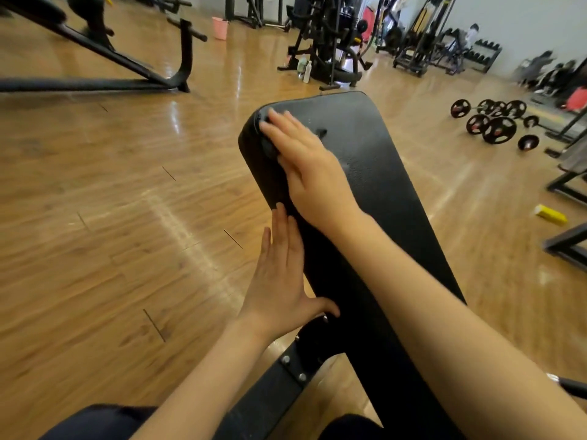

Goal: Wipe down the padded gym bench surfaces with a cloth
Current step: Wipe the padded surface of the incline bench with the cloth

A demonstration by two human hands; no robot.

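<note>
left hand [279, 274] flat, fingers straight, bracing pad edge at 6 o'clock | bench pad [381, 192] firm, slick vinyl, runs toward 12 | right hand [305, 160] spread flat, pressing dark cloth [270, 147] at 12: soft, limp; likely best held under the palm

Black padded bench [381, 192], long and tapered, stretched from 6 o'clock toward 12 o'clock, its rounded far end widest, faintly speckled and glossy. Dark cloth [270, 147], bunched small, lay pressed on the pad's far edge at 11 o'clock.
</note>
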